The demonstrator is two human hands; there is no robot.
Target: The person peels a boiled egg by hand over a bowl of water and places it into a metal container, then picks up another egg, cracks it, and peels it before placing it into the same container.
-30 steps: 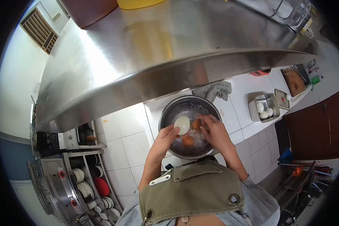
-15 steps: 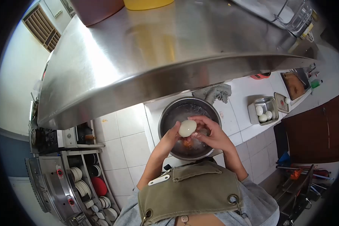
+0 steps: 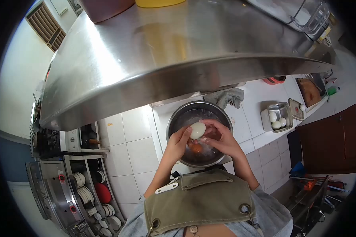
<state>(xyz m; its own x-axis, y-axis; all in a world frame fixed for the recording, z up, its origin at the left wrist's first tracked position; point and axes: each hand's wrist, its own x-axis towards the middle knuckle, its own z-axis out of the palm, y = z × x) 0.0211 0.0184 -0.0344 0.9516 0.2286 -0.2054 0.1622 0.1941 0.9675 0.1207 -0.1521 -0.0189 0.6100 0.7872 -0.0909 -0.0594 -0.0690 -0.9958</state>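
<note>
A peeled white egg [image 3: 197, 130] is held over a round steel bowl [image 3: 176, 118] of water on the white tiled counter. My left hand [image 3: 178, 143] grips the egg from the left and below. My right hand [image 3: 221, 138] closes on it from the right, fingertips on its top. A brown unpeeled egg [image 3: 196, 148] lies in the water under my hands.
A steel hood [image 3: 178, 59] overhangs the counter. A grey cloth [image 3: 228, 97] lies behind the bowl. A small steel tray [image 3: 288, 113] to the right holds three peeled eggs [image 3: 276, 120]. Shelves of stacked plates [image 3: 90, 194] and a stove [image 3: 51, 140] stand at the left.
My right hand came out of the bowl to join the left on the peeled egg. The egg rose a little and turned between the fingers.
</note>
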